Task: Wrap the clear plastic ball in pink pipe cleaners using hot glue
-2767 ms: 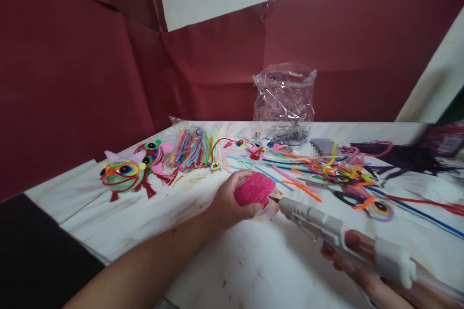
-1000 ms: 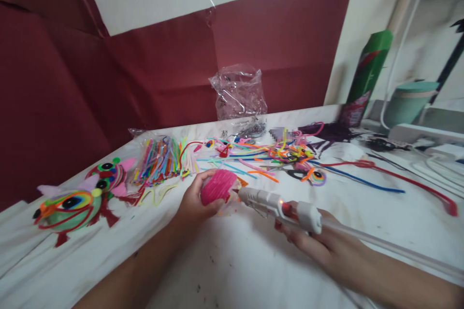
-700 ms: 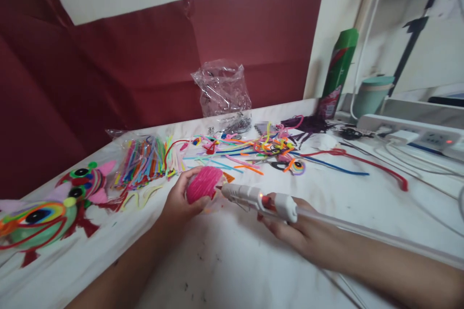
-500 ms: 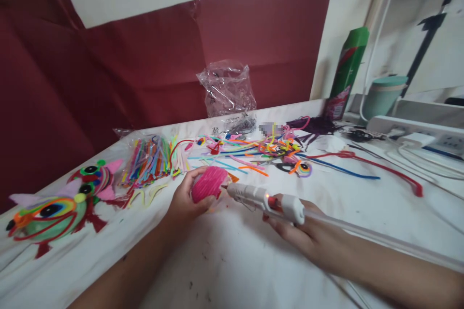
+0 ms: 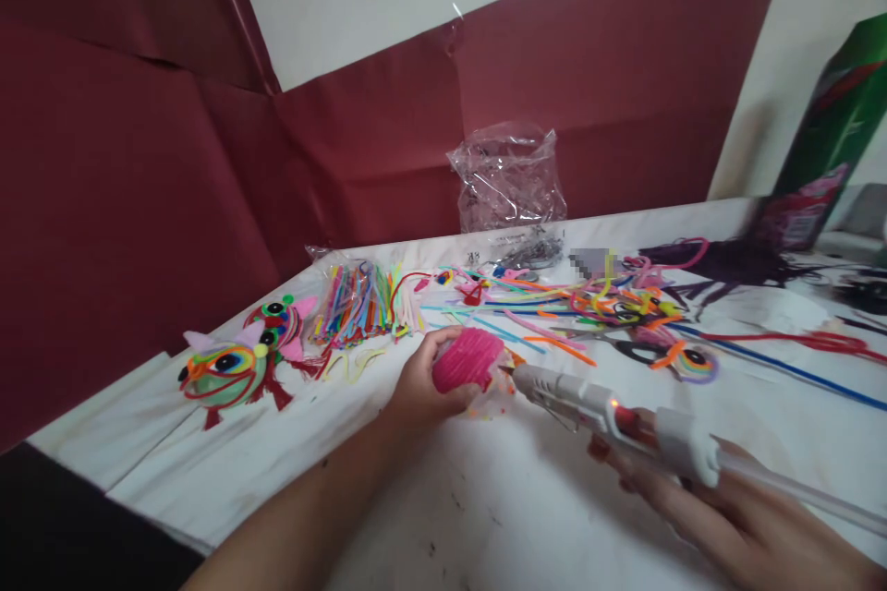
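Note:
My left hand (image 5: pixel 424 376) is closed round a rounded craft piece (image 5: pixel 469 360) covered in rows of bright pink pipe cleaner. Clear plastic and bits of orange show on its right and lower side. In my right hand (image 5: pixel 683 489) is a white glue gun (image 5: pixel 582 402) with an orange light lit on its body and a long clear glue stick out of its back. The gun's tip points left, close beside the craft piece; whether it touches cannot be made out. The fingers of my right hand are partly hidden behind the gun.
Two finished-looking animal heads (image 5: pixel 225 369) with big eyes and red tassels stand at the left. A bag of coloured pipe cleaners (image 5: pixel 357 300) lies behind my left hand. Black-handled scissors (image 5: pixel 634 349), loose pipe cleaners, a clear plastic bag (image 5: pixel 513 175) and a green box (image 5: pixel 828 138) are farther back.
The view has swung left, so the table things appear farther right. The glue gun's tip now points at the craft piece's right side, slightly farther from the pink surface.

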Action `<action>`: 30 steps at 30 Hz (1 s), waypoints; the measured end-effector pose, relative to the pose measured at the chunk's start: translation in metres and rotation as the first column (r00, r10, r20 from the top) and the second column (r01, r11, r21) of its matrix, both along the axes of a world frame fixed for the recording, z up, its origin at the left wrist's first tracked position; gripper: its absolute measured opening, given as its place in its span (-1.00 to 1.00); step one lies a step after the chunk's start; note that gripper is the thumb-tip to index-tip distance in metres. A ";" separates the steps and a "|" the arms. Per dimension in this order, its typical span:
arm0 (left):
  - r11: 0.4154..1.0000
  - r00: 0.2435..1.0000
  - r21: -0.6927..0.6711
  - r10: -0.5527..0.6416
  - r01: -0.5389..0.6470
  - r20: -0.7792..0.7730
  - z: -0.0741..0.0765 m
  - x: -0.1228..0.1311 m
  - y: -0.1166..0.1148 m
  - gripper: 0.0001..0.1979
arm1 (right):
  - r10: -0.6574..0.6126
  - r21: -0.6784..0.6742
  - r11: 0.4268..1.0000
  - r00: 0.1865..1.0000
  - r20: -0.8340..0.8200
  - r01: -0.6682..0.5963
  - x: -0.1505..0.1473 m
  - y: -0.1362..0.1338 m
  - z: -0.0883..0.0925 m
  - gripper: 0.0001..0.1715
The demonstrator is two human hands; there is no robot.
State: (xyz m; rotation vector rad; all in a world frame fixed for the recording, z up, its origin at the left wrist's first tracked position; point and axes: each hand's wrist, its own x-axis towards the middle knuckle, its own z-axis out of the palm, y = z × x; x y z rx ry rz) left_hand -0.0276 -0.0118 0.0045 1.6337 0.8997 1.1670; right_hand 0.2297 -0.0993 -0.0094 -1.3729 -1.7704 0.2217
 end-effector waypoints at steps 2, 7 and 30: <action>1.000 1.000 -0.001 -0.009 0.009 0.012 -0.001 0.000 0.000 -0.27 | 0.003 -0.003 1.000 0.999 0.035 -0.003 -0.001 0.002 0.001 -0.20; 1.000 1.000 0.009 -0.003 0.003 0.000 -0.001 0.000 0.000 -0.26 | 0.010 -0.033 0.999 0.998 0.066 -0.008 -0.002 0.002 0.000 -0.15; 0.999 0.999 -0.022 0.028 -0.029 -0.025 0.007 0.004 -0.007 -0.29 | -0.002 -0.052 0.999 0.997 0.082 0.006 0.001 -0.004 -0.007 -0.22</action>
